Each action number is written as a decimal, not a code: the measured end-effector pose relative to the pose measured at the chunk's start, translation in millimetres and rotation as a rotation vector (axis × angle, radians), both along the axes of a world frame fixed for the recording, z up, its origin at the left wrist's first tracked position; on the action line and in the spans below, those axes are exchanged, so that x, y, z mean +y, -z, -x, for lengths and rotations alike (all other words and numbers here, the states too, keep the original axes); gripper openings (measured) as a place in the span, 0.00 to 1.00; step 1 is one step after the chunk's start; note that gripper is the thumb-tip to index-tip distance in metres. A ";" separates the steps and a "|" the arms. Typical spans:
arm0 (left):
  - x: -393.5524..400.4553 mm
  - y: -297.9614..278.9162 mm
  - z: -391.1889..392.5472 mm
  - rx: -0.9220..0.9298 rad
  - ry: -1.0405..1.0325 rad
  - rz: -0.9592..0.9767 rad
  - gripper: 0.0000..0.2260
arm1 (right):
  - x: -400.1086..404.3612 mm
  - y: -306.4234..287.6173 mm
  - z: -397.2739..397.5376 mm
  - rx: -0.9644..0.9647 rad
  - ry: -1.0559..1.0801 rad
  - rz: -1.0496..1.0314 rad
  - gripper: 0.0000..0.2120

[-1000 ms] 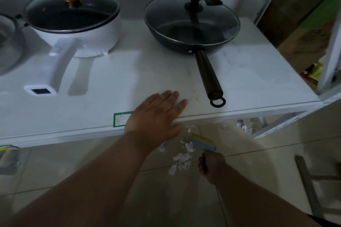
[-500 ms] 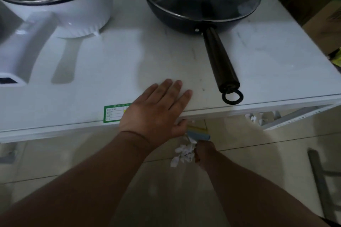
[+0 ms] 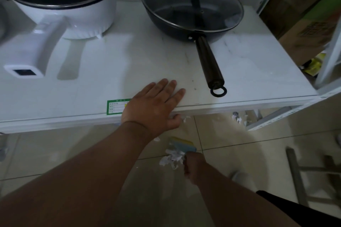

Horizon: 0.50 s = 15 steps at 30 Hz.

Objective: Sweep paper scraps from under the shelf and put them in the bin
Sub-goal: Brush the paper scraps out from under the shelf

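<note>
Swept nearer, white paper scraps point(image 3: 171, 158) meet the blue-and-yellow brush point(image 3: 182, 144) gripped by the right hand point(image 3: 193, 166); left hand point(image 3: 155, 108) spread flat on the white marble-look shelf point(image 3: 249, 72), covering an unreadable green label point(image 3: 116, 107)

So up on the shelf point(image 3: 249, 72) there's a pot point(image 3: 73, 9) at the upper left of the frame and a lidded pan point(image 3: 191, 7) to its right, pan handle pointing toward the front edge. Left hand point(image 3: 153, 108) lies flat on that front edge, just left of the handle's end, partly over a label point(image 3: 115, 107). Below on the floor point(image 3: 239, 153), a pile of paper scraps point(image 3: 171, 157) sits touching a brush point(image 3: 182, 145) held by the right hand point(image 3: 193, 167). More scraps point(image 3: 238, 118) lie under the shelf toward the right.
</note>
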<state>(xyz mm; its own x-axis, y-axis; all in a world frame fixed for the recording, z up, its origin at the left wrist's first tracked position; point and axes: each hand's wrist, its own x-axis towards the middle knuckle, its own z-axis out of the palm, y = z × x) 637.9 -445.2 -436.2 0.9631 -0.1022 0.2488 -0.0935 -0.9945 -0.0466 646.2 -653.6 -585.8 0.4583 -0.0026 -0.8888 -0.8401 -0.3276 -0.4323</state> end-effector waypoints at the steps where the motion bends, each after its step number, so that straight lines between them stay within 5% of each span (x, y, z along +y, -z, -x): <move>1: -0.4 -1.3 -0.1 0.006 0.000 0.006 0.33 | -4.7 -0.6 -6.0 -0.025 0.014 0.007 0.13; 5: -0.4 -3.7 0.6 0.019 -0.002 0.014 0.34 | -18.2 2.2 -30.5 -0.091 0.179 0.017 0.17; 15: -0.8 0.4 0.3 -0.015 0.004 -0.021 0.32 | -0.3 14.5 -104.6 -0.077 0.149 0.045 0.15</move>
<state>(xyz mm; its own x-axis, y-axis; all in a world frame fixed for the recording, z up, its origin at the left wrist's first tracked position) 637.6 -446.0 -436.6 0.9589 -0.1113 0.2611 -0.0966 -0.9930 -0.0686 750.9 -653.9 -600.3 0.5163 -0.1146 -0.8487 -0.8460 -0.2220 -0.4847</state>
